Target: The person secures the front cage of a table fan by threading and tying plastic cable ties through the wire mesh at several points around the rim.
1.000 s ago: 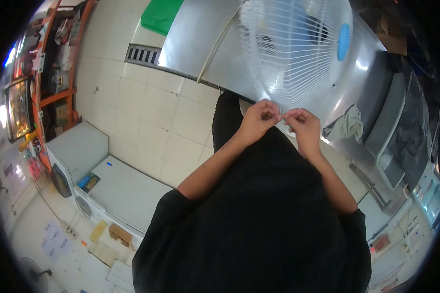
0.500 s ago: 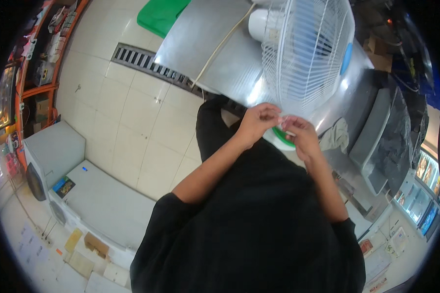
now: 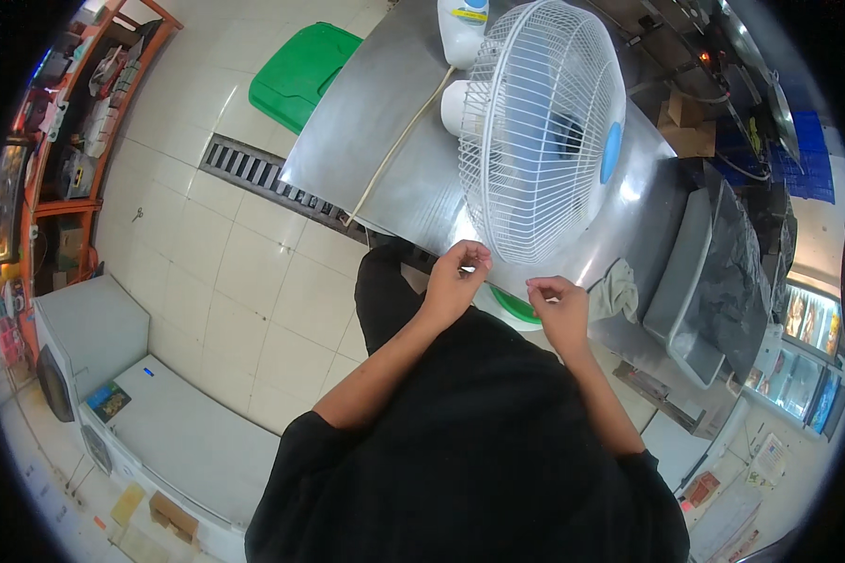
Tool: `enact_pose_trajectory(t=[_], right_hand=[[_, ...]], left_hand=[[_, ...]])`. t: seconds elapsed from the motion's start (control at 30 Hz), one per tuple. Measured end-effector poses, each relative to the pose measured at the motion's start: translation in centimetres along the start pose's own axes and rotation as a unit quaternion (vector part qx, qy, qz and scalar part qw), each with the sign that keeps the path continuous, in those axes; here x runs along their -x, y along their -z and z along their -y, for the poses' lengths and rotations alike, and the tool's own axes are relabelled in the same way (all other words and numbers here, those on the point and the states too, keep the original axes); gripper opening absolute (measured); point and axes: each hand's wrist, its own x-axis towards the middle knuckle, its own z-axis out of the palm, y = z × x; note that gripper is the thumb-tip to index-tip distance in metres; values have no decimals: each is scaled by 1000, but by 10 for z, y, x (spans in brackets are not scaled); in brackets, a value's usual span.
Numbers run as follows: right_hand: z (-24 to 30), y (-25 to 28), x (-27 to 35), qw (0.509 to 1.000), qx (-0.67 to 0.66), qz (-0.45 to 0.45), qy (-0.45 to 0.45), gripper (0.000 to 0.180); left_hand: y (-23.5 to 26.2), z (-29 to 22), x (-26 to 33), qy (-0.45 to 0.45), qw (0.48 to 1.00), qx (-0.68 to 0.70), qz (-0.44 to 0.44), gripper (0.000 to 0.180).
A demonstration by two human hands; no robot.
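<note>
My left hand [image 3: 458,283] is raised in front of the fan, its thumb and fingertips brought together in a pinch. My right hand [image 3: 560,314] is a short way to the right, its thumb and forefinger also pinched. Whatever either pinch holds is too small to make out. Just beyond both hands, a white fan [image 3: 545,141] with a wire cage and a blue centre cap lies on a steel table [image 3: 394,84]. Below the table edge, between my hands, a round white container [image 3: 509,311] with a green inside or lid is partly hidden.
A pale cord [image 3: 399,141] crosses the table from the fan's white base [image 3: 462,33]. A crumpled cloth [image 3: 615,293] and a grey tub [image 3: 681,281] are at the right. A green lid [image 3: 305,75] and a floor drain grate [image 3: 263,175] lie left; white chest freezers [image 3: 188,427] stand lower left.
My hands were together at the fingertips with something small and pinkish between them; now they are apart. The view has shifted, showing more of the fan's base and the green lid.
</note>
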Motion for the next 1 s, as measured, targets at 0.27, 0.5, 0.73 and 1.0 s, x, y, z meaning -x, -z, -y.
enact_pose_trajectory(t=[0.27,0.5,0.73,1.0], right_hand=[[32,16,6,953,218,-74,195,11],[41,22,0,920,279,-58,268,13],[34,6,-9,912,276,-43,299,17],[27,0,-7,908,274,-51,313,19]], left_hand=[[-1,-6,5,35,999,36,-1,21],[-3,1,6,27,999,45,6,25],[-7,-6,3,12,1000,29,3,23],[-9,-14,5,-162,957,-219,-97,30]])
